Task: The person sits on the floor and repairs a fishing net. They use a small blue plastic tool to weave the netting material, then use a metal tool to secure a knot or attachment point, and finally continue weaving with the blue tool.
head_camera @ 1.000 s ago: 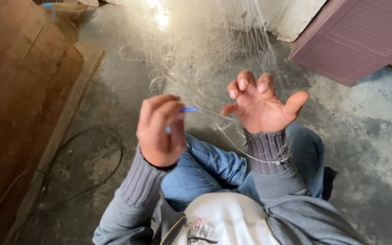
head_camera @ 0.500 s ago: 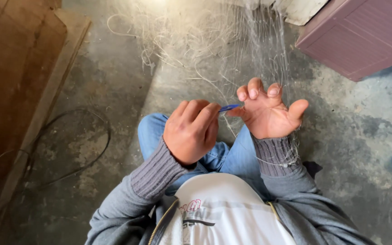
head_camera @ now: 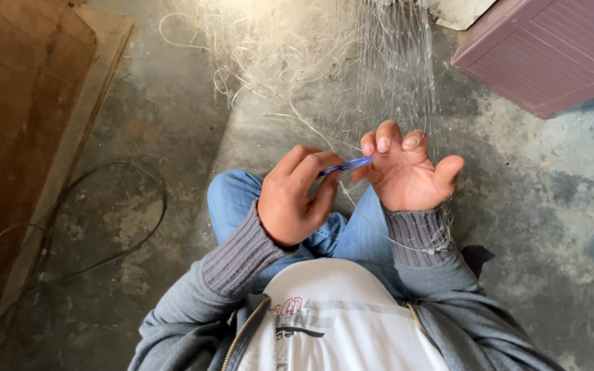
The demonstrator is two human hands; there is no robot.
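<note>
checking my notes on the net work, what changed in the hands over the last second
The left hand dropped and closed toward the right hand, so the blue tool it grips now reaches the right fingers. Unchanged: left hand's hold on the tool, right hand spread in the fine net.

Lit by soft daylight from the top of the frame, overexposed to glare on the net there, dimmed toward the left wooden board, kept sharp centrally, stretched by wide-angle distortion at the edges.
</note>
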